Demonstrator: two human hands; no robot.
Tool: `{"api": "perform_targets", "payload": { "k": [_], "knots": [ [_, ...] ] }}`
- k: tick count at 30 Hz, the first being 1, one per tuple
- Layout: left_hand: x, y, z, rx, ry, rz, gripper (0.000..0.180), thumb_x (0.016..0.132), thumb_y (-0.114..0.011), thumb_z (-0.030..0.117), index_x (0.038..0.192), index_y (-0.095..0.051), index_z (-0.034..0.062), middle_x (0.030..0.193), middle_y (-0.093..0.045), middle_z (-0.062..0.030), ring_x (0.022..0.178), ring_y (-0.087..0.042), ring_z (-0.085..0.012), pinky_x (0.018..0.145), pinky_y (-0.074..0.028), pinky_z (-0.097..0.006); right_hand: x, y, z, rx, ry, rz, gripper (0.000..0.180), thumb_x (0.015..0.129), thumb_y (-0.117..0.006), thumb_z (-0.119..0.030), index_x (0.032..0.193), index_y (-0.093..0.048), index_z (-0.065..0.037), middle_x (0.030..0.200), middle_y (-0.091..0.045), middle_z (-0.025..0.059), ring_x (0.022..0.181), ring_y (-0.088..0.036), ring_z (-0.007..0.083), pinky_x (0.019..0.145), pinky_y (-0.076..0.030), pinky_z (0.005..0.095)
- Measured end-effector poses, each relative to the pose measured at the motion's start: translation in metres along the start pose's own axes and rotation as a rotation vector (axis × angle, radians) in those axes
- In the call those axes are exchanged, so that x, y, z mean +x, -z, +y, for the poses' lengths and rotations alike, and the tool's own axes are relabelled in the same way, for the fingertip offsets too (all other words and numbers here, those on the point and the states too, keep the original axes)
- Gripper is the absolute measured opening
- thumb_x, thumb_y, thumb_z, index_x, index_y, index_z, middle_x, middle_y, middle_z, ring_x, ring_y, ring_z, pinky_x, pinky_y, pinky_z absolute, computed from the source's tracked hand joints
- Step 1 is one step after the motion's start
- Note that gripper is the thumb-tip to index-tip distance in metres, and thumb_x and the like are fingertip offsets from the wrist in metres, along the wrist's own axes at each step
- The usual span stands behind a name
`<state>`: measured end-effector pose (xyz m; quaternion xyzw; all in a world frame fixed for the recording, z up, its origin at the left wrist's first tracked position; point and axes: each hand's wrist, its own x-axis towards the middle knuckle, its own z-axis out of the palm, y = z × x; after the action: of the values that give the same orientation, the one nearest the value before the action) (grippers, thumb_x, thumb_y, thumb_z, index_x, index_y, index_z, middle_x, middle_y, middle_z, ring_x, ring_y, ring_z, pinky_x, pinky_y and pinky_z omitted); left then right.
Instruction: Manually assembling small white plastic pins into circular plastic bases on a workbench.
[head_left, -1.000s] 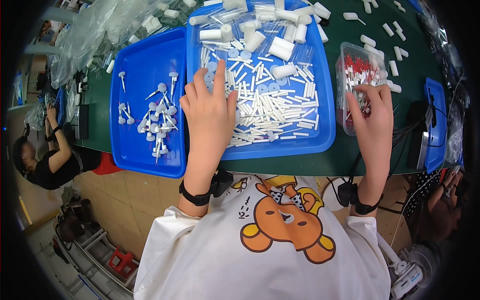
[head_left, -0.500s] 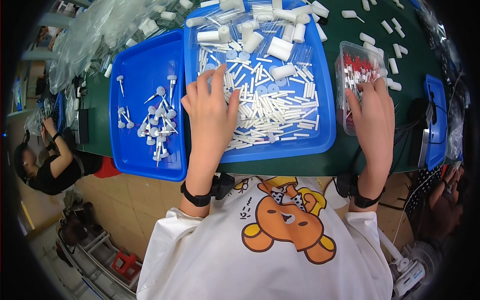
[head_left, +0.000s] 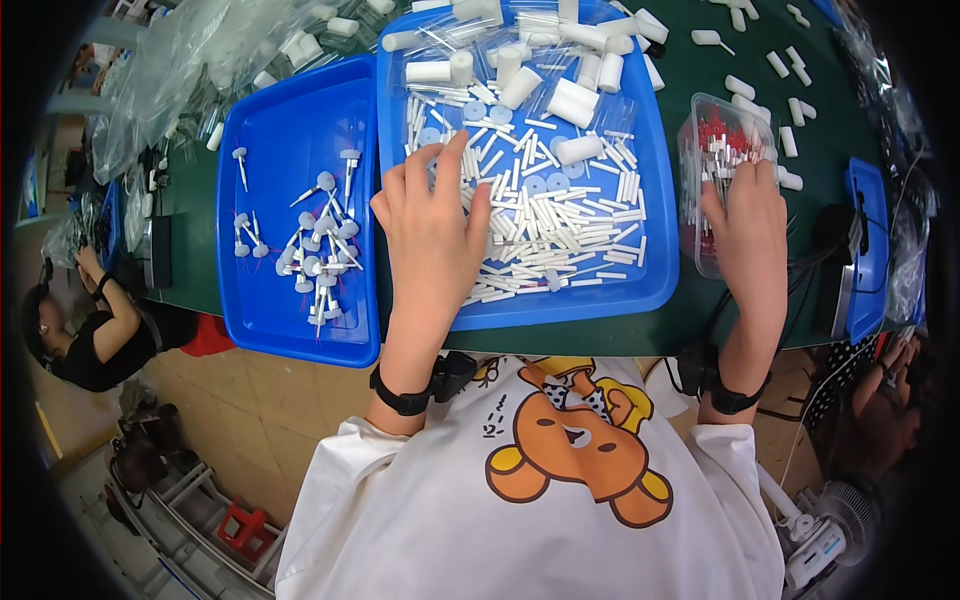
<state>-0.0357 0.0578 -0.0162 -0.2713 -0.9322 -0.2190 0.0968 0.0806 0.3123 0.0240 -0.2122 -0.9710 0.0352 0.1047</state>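
Note:
My left hand [head_left: 430, 225], fingers spread and holding nothing, hovers over the left side of a large blue tray [head_left: 655, 245]. Short white sticks [head_left: 560, 220] are heaped in that tray, with pale round discs [head_left: 535, 184] and thicker white cylinders [head_left: 518, 88] among them. To the right, my right hand [head_left: 752, 220] reaches into a clear plastic box [head_left: 697, 240] of thin red-and-white pieces [head_left: 722, 145]. Its thumb and fingers curl down among these pieces; what lies between the fingertips is hidden.
A smaller blue tray [head_left: 270, 330] on the left holds several grey-capped white pieces [head_left: 318, 240]. Clear plastic bags [head_left: 180, 75] lie at the back left. Loose white cylinders [head_left: 740, 86] lie on the green table [head_left: 560, 335] beyond the box. Black cables [head_left: 800, 270] run beside my right hand.
The view has shifted slightly, and the trays appear a little farther right. My right thumb and fingers have drawn closer together in the box. My left hand remains spread over the large tray.

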Motion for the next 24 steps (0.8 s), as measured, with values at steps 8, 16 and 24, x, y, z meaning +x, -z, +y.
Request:
{"api": "perform_targets", "payload": {
  "k": [8, 16, 24],
  "knots": [
    [0.000, 0.001, 0.000, 0.021, 0.002, -0.016, 0.050, 0.085, -0.069, 0.017, 0.132, -0.055, 0.0098, 0.120, -0.057, -0.0119, 0.113, -0.048, -0.0291, 0.097, -0.033, -0.041, -0.006, 0.000, 0.010, 0.383, -0.103, 0.035, 0.022, 0.096, -0.054, -0.015, 0.099, -0.050, 0.006, 0.093, -0.051, 0.0200, 0.079, -0.052, 0.0365, 0.077, -0.043, 0.0431],
    [0.000, 0.001, -0.001, 0.023, 0.004, -0.020, 0.050, 0.085, -0.069, 0.018, 0.133, -0.054, 0.0102, 0.121, -0.056, -0.0122, 0.113, -0.048, -0.0293, 0.098, -0.032, -0.041, -0.005, 0.017, 0.015, 0.912, -0.445, 0.010, 0.027, 0.101, -0.050, -0.021, 0.113, -0.055, 0.002, 0.101, -0.058, 0.0084, 0.086, -0.051, 0.0134, 0.084, -0.042, 0.0287],
    [-0.002, 0.002, -0.001, 0.027, 0.012, -0.017, 0.050, 0.085, -0.069, 0.018, 0.133, -0.054, 0.0101, 0.121, -0.057, -0.0124, 0.113, -0.049, -0.0290, 0.098, -0.032, -0.041, -0.019, 0.012, 0.056, 0.595, -0.260, 0.106, 0.038, 0.098, -0.054, -0.019, 0.127, -0.054, 0.005, 0.119, -0.059, 0.0114, 0.111, -0.056, 0.0198, 0.095, -0.042, 0.0299]
  ]
}}
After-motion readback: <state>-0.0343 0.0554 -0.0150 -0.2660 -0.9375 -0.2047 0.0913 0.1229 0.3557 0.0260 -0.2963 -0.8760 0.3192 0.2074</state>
